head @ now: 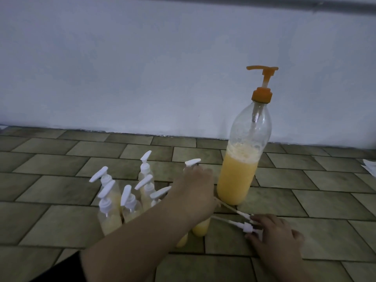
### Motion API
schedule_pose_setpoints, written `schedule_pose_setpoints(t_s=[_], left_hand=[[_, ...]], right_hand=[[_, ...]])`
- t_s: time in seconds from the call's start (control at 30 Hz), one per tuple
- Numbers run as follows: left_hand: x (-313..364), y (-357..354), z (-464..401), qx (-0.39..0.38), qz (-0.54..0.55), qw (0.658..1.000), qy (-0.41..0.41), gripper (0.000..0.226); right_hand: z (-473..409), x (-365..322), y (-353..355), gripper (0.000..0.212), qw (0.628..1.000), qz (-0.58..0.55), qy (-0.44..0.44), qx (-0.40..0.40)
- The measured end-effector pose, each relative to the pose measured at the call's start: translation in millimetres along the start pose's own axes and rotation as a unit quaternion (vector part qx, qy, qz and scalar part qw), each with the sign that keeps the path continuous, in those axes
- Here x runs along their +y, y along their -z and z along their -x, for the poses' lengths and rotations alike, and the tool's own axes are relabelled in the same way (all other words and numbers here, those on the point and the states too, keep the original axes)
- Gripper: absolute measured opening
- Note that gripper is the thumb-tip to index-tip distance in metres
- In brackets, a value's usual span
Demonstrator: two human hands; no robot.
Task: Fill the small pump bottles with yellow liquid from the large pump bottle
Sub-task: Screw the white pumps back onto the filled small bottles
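Right hand nearest me, fingers pinching loose white pump heads on tiled floor | left hand among small pump bottles, fingers curled round one | large pump bottle upright beyond, about half full, near wall

1. One large bottle with an orange pump, partly full of yellow liquid.
2. Seven small bottles with white pumps on: six bunched at the left, plus one behind the left hand, only its pump head showing.
3. Two more small bottles without pumps, partly hidden under the left forearm: one plainly seen, the other mostly covered.
4. Two loose white pumps with long tubes lying on the floor: one nearer, one just behind.
5. Two hands: left, right.
6. One scrap of white paper at the right edge.
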State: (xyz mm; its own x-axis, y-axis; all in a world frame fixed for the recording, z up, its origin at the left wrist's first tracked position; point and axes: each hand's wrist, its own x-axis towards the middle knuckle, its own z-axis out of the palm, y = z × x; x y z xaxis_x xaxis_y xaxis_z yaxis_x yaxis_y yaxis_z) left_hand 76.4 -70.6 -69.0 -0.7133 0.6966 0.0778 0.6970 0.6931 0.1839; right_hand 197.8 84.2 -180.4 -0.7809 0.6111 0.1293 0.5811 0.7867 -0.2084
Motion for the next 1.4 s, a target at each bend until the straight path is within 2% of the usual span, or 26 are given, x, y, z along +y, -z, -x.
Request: schedule_pose_setpoints(t_s=[0.17, 0.3, 0.5, 0.57, 0.63, 0.8, 0.9, 1.0, 1.03, 1.1, 1.17, 1.23, 1.3, 1.4], left_hand=[[-1, -18, -10, -0.055, 0.006, 0.998, 0.014, 0.023], [1, -19, -9, -0.113, -0.021, 0.993, -0.038, 0.026], [12, -20, -6, -0.153, -0.044, 0.987, -0.031, 0.021], [12, -20, -4, -0.139, -0.048, 0.989, -0.028, 0.022], [15, -18, 0, -0.109, -0.038, 0.993, -0.025, 0.024], [13, -5, 16, 0.057, 0.083, 0.995, -0.008, 0.029], [8, 3, 26, 0.151, 0.214, 0.965, 0.029, 0.036], [10, 1, 38, 0.199, 0.381, 0.900, 0.076, 0.030], [13, -4, 42, 0.197, 0.429, 0.877, 0.089, 0.029], [19, -17, 49, 0.188, 0.513, 0.832, 0.097, 0.029], [20, -21, 53, 0.182, 0.581, 0.788, 0.091, 0.031], [12, -16, 50, 0.186, 0.612, 0.764, 0.080, 0.039], [0, -4, 43, 0.193, 0.625, 0.754, 0.060, 0.052], [-15, 16, 34, 0.210, 0.624, 0.752, 0.030, 0.056]], right_hand=[[-3, 5, -20, 0.030, 0.998, -0.043, 0.022, 0.046], [-1, 4, -29, 0.035, 0.998, -0.016, 0.037, 0.056], [4, 6, -29, 0.029, 0.998, -0.013, 0.025, 0.058], [5, 2, -17, 0.018, 0.999, -0.025, 0.021, 0.040], [6, 4, -9, 0.014, 0.994, -0.100, 0.015, 0.035], [10, 7, 9, 0.019, 0.940, -0.329, -0.049, 0.078], [13, -1, 34, 0.018, 0.902, -0.419, -0.036, 0.102], [11, -6, 56, 0.017, 0.840, -0.530, -0.032, 0.114], [10, -9, 64, 0.024, 0.812, -0.571, -0.021, 0.115], [8, -11, 78, 0.051, 0.777, -0.618, 0.004, 0.118], [4, -14, 93, 0.062, 0.769, -0.626, 0.030, 0.126], [0, -18, 109, 0.054, 0.776, -0.613, 0.068, 0.136], [-4, -22, 124, 0.035, 0.780, -0.598, 0.107, 0.150], [-8, -27, 149, 0.023, 0.801, -0.550, 0.165, 0.169]])
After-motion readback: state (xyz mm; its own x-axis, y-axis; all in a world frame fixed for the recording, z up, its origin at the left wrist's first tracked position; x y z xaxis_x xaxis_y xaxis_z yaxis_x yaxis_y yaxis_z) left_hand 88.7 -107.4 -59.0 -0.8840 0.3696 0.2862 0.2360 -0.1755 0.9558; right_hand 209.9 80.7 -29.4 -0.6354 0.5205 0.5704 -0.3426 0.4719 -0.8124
